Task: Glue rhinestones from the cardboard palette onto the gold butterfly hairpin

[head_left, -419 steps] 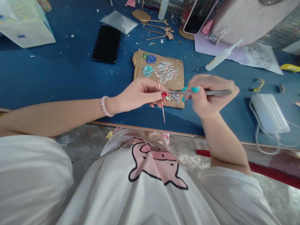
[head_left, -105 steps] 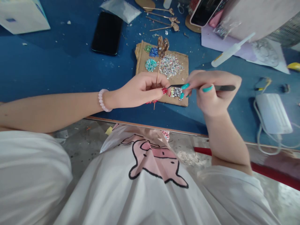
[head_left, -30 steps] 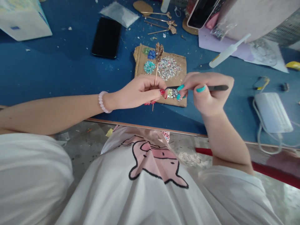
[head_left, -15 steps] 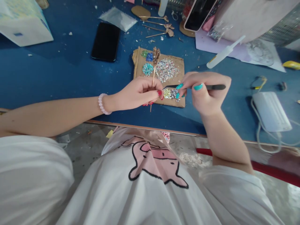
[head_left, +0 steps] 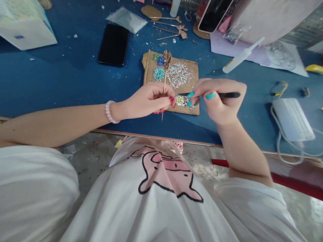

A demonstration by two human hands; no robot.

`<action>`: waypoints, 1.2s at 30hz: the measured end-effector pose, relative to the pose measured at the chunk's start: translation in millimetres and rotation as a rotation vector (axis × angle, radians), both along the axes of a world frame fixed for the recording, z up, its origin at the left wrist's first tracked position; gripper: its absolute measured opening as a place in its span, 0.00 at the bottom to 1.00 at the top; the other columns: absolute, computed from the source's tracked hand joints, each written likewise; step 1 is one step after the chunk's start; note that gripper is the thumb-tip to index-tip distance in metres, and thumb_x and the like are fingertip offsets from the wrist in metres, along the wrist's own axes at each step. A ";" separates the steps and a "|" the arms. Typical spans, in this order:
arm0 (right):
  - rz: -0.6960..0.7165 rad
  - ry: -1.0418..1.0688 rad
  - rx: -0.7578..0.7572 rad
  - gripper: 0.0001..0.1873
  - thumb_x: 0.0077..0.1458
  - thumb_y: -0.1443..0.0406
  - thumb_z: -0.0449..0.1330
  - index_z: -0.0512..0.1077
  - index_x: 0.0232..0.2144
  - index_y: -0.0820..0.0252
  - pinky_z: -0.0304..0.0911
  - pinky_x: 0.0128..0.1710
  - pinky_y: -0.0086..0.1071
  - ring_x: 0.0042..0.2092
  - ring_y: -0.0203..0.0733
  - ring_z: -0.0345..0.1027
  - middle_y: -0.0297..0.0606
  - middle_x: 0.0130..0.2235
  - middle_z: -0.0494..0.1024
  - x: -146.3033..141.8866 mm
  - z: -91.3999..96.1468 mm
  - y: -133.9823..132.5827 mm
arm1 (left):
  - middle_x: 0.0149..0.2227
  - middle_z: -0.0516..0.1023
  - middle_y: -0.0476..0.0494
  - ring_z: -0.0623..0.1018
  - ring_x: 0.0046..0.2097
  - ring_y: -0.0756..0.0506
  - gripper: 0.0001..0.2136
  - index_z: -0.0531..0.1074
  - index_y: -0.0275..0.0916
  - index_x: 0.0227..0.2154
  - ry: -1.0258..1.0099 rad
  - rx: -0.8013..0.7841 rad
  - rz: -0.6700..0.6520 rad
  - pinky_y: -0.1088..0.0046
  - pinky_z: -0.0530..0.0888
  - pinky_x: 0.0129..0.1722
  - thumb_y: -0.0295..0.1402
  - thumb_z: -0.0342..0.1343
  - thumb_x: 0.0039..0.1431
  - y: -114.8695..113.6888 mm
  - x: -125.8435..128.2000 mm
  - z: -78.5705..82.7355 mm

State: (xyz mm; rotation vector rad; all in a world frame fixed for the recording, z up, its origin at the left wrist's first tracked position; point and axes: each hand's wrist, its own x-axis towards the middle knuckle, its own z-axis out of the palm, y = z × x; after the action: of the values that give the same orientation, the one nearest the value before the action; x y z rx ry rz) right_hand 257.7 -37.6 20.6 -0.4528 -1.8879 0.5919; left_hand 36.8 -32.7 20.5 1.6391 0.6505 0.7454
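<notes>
My left hand (head_left: 151,100) is closed around the thin copper-coloured stem of a hair stick (head_left: 167,59), whose ornate head points away from me. Between the fingers of my right hand (head_left: 218,101) are dark tweezers (head_left: 229,95); their tips reach the fingertips of my left hand, and whether they grip anything is too small to see. Beneath both hands lies a piece of cardboard (head_left: 174,111). It carries a large pile of clear rhinestones (head_left: 179,74), smaller turquoise (head_left: 158,74), blue (head_left: 160,61) and green (head_left: 155,57) piles, and yellowish stones (head_left: 180,100) partly covered by my right hand.
Several more hair sticks (head_left: 174,27) lie at the back. A black phone (head_left: 113,44) and a plastic bag (head_left: 127,20) are on the left, beside a tissue box (head_left: 27,30). To the right are a white bottle with a narrow nozzle (head_left: 234,63) and a white device with a cable (head_left: 292,119).
My right hand has shifted slightly left with the tweezers, bringing their tips closer over the left fingertips. My left hand and the hair stick have barely moved.
</notes>
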 end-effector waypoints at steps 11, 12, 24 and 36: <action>0.003 -0.022 0.196 0.08 0.65 0.62 0.61 0.82 0.38 0.54 0.72 0.33 0.31 0.28 0.34 0.74 0.32 0.29 0.82 -2.5 -5.1 4.4 | 0.18 0.68 0.56 0.64 0.18 0.58 0.14 0.69 0.37 0.23 0.033 -0.082 0.029 0.83 0.61 0.18 0.12 0.47 0.52 -0.5 1.8 3.1; -0.010 -0.021 0.193 0.09 0.65 0.62 0.61 0.82 0.37 0.54 0.72 0.33 0.30 0.28 0.33 0.74 0.31 0.29 0.81 -2.3 -5.1 4.5 | 0.18 0.68 0.56 0.64 0.18 0.58 0.14 0.68 0.37 0.23 0.034 -0.081 0.028 0.83 0.62 0.18 0.12 0.47 0.52 -0.4 1.9 2.7; -0.054 -0.039 0.112 0.11 0.66 0.58 0.60 0.83 0.38 0.50 0.72 0.33 0.33 0.29 0.36 0.75 0.32 0.28 0.80 0.3 -4.9 1.6 | 0.18 0.69 0.54 0.64 0.18 0.59 0.13 0.69 0.36 0.23 0.018 -0.088 0.031 0.82 0.61 0.19 0.12 0.47 0.52 0.9 2.5 2.1; -0.318 0.165 -0.175 0.28 0.61 0.43 0.61 0.79 0.23 0.58 0.63 0.18 0.28 0.17 0.32 0.65 0.33 0.16 0.71 -0.4 -6.5 -2.0 | 0.23 0.69 0.53 0.66 0.23 0.56 0.09 0.77 0.37 0.36 0.026 0.098 -0.005 0.82 0.62 0.21 0.21 0.54 0.56 7.0 -1.7 -12.3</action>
State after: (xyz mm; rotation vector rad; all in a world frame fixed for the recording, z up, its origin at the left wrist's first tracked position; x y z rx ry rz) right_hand 257.2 -39.7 14.1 -0.7779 -1.5723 0.5636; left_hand 35.1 -25.7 8.1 1.7418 0.6367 0.7640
